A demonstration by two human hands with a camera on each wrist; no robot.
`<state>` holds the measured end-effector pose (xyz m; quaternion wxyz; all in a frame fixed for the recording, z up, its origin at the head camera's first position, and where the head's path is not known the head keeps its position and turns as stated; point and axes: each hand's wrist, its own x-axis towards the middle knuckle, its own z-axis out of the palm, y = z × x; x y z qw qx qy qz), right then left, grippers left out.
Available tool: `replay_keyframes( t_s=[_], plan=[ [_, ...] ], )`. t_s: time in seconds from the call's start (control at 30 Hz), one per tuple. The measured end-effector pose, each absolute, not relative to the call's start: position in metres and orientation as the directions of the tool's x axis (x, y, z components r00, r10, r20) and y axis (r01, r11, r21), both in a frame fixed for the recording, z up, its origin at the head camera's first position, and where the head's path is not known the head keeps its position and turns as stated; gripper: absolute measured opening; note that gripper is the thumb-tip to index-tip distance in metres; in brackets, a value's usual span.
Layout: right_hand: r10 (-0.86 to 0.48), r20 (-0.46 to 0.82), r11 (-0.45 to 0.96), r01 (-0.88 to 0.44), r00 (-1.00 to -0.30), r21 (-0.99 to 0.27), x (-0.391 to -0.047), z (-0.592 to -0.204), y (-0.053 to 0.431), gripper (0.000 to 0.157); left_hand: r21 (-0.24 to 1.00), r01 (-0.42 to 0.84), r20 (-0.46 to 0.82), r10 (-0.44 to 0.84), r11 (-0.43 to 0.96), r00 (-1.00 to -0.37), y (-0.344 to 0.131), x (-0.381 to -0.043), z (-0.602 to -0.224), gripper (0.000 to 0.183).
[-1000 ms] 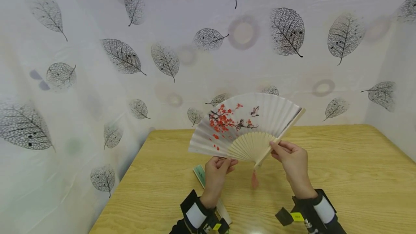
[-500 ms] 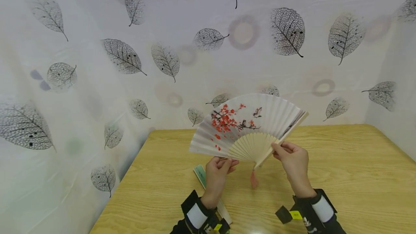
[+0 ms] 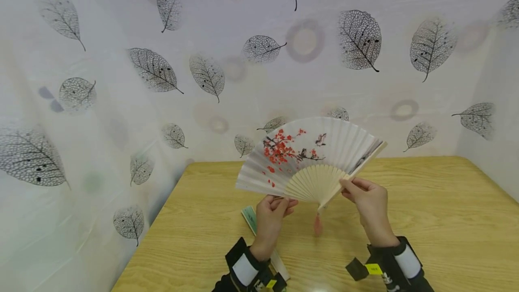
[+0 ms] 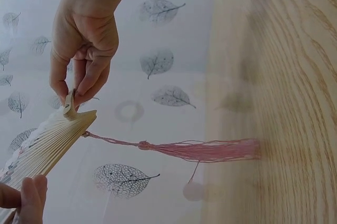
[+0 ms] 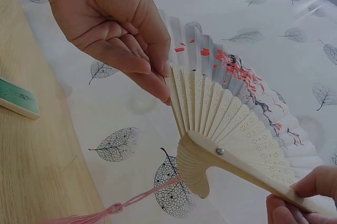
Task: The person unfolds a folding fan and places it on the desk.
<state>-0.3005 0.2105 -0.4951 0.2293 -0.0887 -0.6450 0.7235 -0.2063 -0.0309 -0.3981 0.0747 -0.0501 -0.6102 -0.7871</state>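
A spread folding fan (image 3: 308,143), white with red blossoms, bamboo ribs (image 5: 231,113) and a pink tassel (image 4: 200,150), is held up above the table. My left hand (image 3: 270,220) pinches its left outer stick between thumb and fingers; in the right wrist view the same left hand (image 5: 113,29) shows at the upper left. My right hand (image 3: 368,206) pinches the right guard stick, and its fingertips (image 5: 316,182) show there at the lower right. Ribs fan out between both hands, with the tassel hanging below the pivot.
A second fan (image 3: 249,217), folded, with a green end and pale stick, lies on the wooden table (image 3: 446,220), partly hidden under my left forearm. A pale leaf-print sheet (image 3: 308,89) hangs behind and at the left.
My right hand has shifted slightly right, and the fan's right guard stick has swung a little outward and down, spreading the fan wider. My left hand stays nearly still.
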Motion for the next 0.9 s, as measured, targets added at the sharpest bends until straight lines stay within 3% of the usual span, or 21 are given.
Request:
replay_keyframes(
  t_s=[0.9],
  plan=[
    [0.449, 0.120, -0.163, -0.212, -0.886, -0.964, -0.3009, -0.4922, 0.2079, 0.047, 0.951, 0.182, 0.161, -0.103, -0.250, -0.982, -0.0318, -0.2057, -0.3934, 0.024]
  ],
)
